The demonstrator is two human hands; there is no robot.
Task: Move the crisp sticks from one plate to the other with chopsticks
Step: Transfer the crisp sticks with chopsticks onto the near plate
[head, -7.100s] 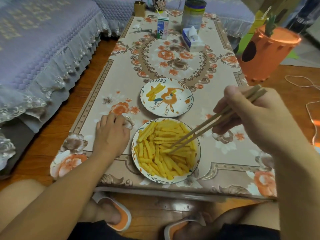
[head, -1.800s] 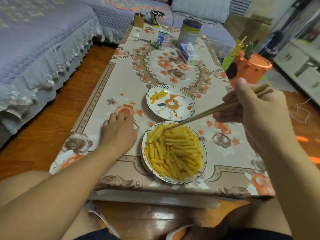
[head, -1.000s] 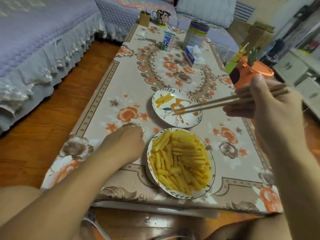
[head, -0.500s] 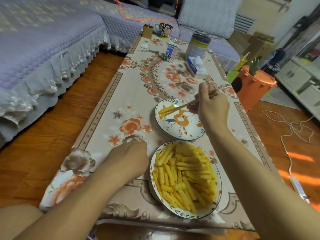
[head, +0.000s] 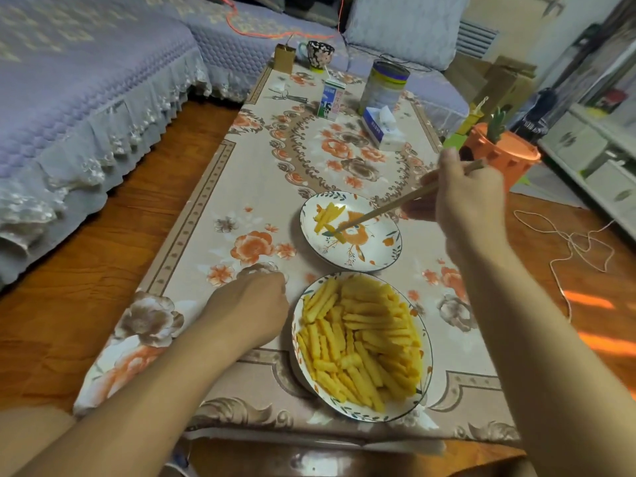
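Wooden chopsticks (head: 395, 208) slant down-left, tips over far plate (head: 385, 251) | right hand (head: 471, 204) fingers clamped on them

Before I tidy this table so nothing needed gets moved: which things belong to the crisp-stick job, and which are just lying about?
In the job:
- chopsticks, held by the right hand
- far plate, a few crisp sticks on it
- near plate, piled full

Lying about:
- milk carton
- tin can
- tissue box
- mug
- small brown box
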